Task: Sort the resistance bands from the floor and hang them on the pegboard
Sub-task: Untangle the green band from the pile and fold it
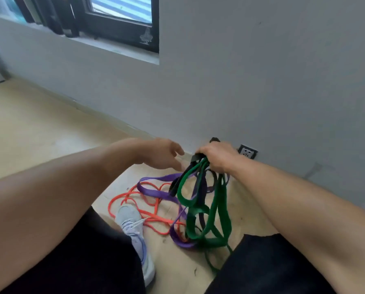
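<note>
My right hand [216, 157] is closed around a bunch of resistance bands lifted off the floor: wide green bands [217, 204] hang from it in long loops, with black bands [193, 161] gripped alongside. A purple band [156, 190] trails from the bunch down to the floor. Thin orange bands [135, 198] lie tangled on the floor to the left. My left hand [164, 152] hovers just left of the bunch, fingers spread, holding nothing. No pegboard is in view.
A grey wall [262, 71] runs close behind the bands, with a socket [247, 153] low on it beside my right hand. A window [122, 20] sits at upper left. My light shoe [135, 230] rests on the wooden floor [29, 128] by the orange bands.
</note>
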{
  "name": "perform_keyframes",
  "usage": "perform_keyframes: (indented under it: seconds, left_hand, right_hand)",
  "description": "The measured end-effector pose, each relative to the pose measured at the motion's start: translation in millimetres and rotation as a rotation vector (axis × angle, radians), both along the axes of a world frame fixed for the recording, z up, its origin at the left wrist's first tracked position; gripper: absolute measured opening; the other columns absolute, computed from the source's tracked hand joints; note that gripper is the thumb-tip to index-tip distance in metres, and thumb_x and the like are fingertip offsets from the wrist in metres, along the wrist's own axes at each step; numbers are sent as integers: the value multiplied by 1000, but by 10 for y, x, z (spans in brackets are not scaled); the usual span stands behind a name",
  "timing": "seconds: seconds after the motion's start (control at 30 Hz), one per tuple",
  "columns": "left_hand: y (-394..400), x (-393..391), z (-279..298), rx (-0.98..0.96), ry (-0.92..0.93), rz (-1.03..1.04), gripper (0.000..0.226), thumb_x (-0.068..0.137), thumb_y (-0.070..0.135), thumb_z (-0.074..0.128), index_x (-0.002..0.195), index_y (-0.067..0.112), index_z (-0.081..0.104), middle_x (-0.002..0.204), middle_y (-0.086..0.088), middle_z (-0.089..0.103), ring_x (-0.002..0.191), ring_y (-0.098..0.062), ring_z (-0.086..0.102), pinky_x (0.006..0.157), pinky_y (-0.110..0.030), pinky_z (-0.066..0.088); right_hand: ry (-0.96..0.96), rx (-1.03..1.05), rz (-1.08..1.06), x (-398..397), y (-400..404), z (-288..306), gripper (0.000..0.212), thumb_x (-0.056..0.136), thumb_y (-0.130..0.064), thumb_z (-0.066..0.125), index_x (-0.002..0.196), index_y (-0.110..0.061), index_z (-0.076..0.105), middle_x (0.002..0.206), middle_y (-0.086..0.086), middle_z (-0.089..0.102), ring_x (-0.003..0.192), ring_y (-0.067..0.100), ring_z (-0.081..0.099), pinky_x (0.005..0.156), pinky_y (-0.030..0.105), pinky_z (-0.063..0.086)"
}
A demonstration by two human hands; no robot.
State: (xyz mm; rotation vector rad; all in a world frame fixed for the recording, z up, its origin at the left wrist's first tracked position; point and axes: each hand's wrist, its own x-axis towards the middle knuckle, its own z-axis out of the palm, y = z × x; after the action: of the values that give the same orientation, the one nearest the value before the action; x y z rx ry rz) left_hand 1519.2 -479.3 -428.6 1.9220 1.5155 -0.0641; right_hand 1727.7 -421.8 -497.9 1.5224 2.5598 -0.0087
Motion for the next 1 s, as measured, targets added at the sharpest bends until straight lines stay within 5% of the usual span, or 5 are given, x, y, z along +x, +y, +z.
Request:
perform_keyframes:
  seconds: [0.27,0.5,0.77,0.87,1.0]
  left_hand:
    - [555,17,46,49,335,-180,83,87,47,75,155,17,36,153,-6,48,137,-27,48,110,-33,38]
    - [661,16,-469,-11,-110,-31,74,75,54,84,132,18,54,126,1,63,116,-21,60,105,-40,49]
    - [729,-13,-538,114,-298,135,27,81,37,83,90,19,65,70,5,62,54,2,55,50,-11,37]
    - [748,-47,-450,135,-357,171,23,84,31,82,97,16,70,85,-5,75,76,-15,74,73,-28,61]
    - [731,-43,-339,245,-412,168,20,85,34,81,97,22,71,89,-1,75,85,-21,74,87,-48,59]
  right_hand:
    - [30,-302,12,-182,246,326,33,93,-3,55,111,-25,73,93,-3,67,83,20,61,68,28,45]
    - [372,-290,-43,-299,432,505,21,88,-5,64,101,-20,71,86,-2,72,77,15,69,70,31,57]
    - [681,-233,-139,-295,498,159,25,79,-20,82,91,-24,60,80,-7,66,68,9,59,59,26,46]
    - [642,-288,-163,-225,537,83,33,77,-24,88,96,-24,60,86,-4,67,75,13,62,63,29,48]
    - [718,-383,-186,-136,506,-32,28,79,-24,87,92,-26,62,88,-2,70,81,17,68,73,36,55]
